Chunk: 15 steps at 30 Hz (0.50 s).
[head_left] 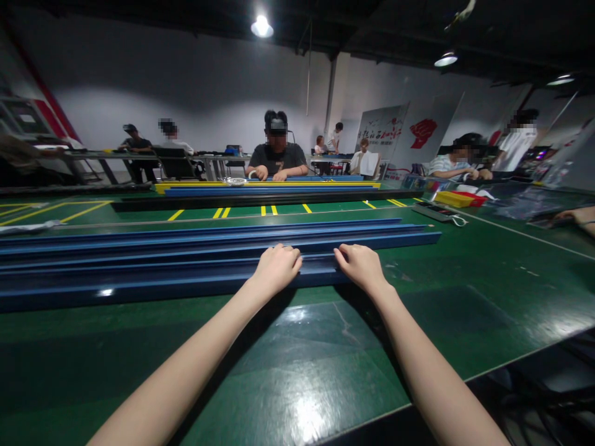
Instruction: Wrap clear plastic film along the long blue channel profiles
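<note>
A long blue channel strip (318,272) lies nearest to me across the green table (297,347). My left hand (277,269) is curled over it, thumb towards the right. A short way to the right, my right hand (360,265) has its fingers bent onto the same strip near its right end, which the hand partly covers. Some of the fingertips are hidden behind the hands. Just beyond lie more blue strips (409,240), parallel and close together, their right ends staggered and their left ends out of view.
Farther across lie a black bar (260,201) and a yellow strip (344,185), with a person (277,155) seated behind. On the right are a dark flat device (439,214), a yellow tray (453,199) and clear plastic sheets (515,214). Another person's hand (581,217) shows at the right edge.
</note>
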Available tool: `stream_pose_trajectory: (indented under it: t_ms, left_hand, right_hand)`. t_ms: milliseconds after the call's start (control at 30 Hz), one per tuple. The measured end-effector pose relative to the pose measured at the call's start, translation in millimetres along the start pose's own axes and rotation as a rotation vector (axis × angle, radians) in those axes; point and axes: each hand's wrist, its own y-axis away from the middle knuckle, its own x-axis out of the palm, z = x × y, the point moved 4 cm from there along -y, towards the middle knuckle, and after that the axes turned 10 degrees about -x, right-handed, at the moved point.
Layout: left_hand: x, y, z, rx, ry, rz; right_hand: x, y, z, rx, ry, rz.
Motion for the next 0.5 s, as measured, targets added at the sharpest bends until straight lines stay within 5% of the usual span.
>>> stream_pose_trajectory:
  t_ms: [500]
  left_hand:
    - [5.5,5,-9,0.054,0.018,0.079]
  right_hand:
    - [3,-1,13,-0.159,-0.105,0.038]
